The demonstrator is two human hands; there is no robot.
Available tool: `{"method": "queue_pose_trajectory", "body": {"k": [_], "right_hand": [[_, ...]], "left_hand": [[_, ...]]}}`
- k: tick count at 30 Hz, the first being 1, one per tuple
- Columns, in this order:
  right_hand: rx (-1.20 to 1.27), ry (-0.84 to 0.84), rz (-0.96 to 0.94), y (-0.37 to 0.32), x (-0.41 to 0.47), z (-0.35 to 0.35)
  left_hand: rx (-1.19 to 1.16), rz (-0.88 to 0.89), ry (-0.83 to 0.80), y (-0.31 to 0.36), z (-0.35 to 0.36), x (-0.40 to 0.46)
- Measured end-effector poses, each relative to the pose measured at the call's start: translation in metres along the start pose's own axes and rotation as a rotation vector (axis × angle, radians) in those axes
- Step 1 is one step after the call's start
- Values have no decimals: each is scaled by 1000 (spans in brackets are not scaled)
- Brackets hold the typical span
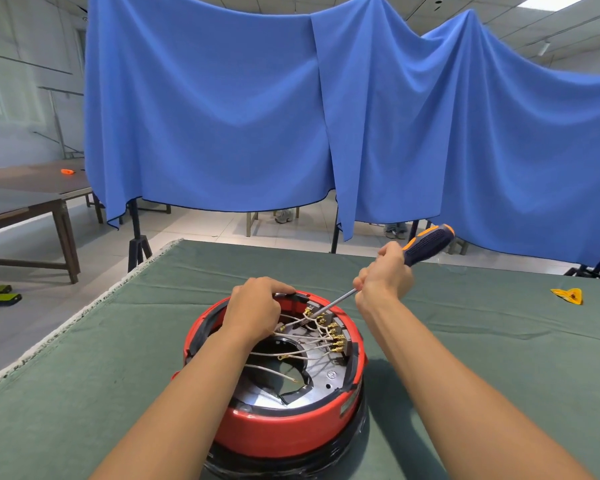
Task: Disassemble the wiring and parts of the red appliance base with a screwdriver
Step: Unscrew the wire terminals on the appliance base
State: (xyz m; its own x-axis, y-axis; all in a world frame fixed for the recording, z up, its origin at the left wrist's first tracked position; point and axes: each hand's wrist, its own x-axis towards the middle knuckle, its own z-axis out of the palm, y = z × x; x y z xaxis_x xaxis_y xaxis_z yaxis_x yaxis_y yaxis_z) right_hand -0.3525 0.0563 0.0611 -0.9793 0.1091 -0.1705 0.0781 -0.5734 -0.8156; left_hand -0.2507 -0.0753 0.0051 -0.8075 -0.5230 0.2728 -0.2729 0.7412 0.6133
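Two bare hands work over a round red appliance base (284, 427) with a glossy plastic wall, standing near the front edge of a table covered in green cloth (482, 358). The left hand (257, 306) curls its fingers over the far rim, resting among pale braided wires (291, 355) tipped with brass terminals (336, 337). The right hand (385, 275) grips a screwdriver (426, 244) with a black-and-orange handle; its steel tip meets the terminals. A crumpled yellow scrap (568, 295) lies near the right edge. Blue cloth (222, 116) hangs behind, hiding the room.
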Motion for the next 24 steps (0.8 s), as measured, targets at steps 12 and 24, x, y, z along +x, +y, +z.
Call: {"method": "queue_pose_trajectory", "body": {"k": [12,24], "right_hand": [[130,-190,-196,-48,-15,0],[-164,-372,-566,-46,-55,-24]], "left_hand": [[123,149,-30,-2,-1,0],[590,66,-227,23,-10,-18]]}}
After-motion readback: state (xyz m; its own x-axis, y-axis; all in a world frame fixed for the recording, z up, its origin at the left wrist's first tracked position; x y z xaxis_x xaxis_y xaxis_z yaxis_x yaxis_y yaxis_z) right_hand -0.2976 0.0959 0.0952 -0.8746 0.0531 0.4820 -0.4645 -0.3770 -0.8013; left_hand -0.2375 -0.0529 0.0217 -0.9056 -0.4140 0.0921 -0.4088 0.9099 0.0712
